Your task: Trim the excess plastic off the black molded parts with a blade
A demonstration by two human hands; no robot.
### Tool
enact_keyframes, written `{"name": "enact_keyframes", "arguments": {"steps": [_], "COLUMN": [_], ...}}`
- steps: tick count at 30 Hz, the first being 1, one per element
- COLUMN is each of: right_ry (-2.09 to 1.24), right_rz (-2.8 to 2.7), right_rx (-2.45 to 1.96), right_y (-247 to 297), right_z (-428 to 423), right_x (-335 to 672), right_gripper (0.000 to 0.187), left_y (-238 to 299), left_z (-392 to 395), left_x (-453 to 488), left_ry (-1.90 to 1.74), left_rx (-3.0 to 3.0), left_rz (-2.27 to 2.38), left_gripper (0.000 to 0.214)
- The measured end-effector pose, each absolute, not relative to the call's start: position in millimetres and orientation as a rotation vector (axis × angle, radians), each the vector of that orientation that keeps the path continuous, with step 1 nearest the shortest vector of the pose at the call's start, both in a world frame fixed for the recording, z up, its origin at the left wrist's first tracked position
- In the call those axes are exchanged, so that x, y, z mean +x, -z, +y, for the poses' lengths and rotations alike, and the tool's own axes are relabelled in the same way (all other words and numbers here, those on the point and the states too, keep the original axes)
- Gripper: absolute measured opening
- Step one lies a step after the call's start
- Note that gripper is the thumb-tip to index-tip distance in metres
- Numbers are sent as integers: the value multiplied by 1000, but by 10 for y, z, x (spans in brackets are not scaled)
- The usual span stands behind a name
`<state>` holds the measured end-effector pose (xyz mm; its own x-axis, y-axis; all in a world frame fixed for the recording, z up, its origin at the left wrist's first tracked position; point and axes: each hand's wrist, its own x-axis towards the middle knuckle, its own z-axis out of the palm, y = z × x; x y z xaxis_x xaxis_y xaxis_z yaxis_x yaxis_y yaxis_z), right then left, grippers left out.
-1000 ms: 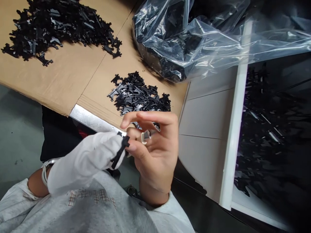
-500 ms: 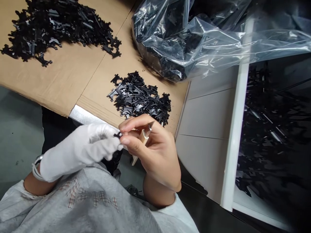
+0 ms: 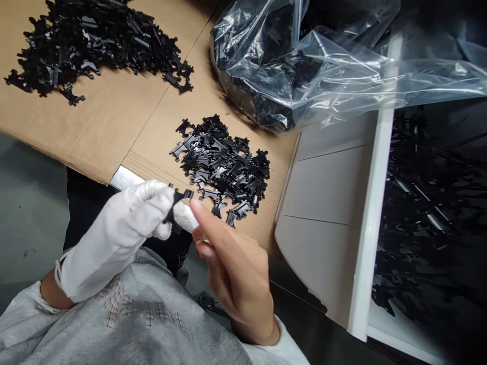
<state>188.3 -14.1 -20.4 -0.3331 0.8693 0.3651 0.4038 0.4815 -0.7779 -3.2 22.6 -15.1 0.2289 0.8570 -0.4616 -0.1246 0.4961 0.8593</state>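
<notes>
My left hand [image 3: 133, 215], in a white glove, pinches a small black plastic part [image 3: 181, 195] with cut-out ends, above the table's front edge. My bare right hand [image 3: 238, 271] is at the part's right side, with the index fingertip at its end. The other fingers are curled in; the small pale-handled knife seen in this hand a moment ago is now hidden behind them. Just beyond the hands lies a small pile of like black parts [image 3: 224, 162] on the cardboard [image 3: 148, 147].
A bigger heap of black parts [image 3: 95, 45] is at the far left. A clear plastic bag [image 3: 266, 76] of black parts stands at the back. On the right, a white-walled bin [image 3: 323, 192] has more black parts [image 3: 426, 213] beyond its divider.
My right hand has turned over, palm down, hiding the knife. The black part now shows more fully in my left fingers, which have risen slightly. The view has shifted a little.
</notes>
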Motion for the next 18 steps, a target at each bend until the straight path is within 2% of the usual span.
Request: {"name": "enact_keyframes", "arguments": {"steps": [4, 9, 18], "right_ry": [-650, -721, -846], "right_rz": [-1986, -1847, -1752], "right_rx": [-1039, -956, -854], "right_y": [233, 242, 312], "right_z": [-109, -90, -59], "right_x": [1887, 1860, 1807], "right_gripper": [54, 42, 44], "left_y": [111, 40, 43], "left_z": [201, 230, 281], "left_x": [-3, 52, 86], "left_ry": [-743, -767, -646], "left_rx": [717, 787, 797], "left_rz": [1159, 1174, 1139], "left_gripper": [39, 41, 39]}}
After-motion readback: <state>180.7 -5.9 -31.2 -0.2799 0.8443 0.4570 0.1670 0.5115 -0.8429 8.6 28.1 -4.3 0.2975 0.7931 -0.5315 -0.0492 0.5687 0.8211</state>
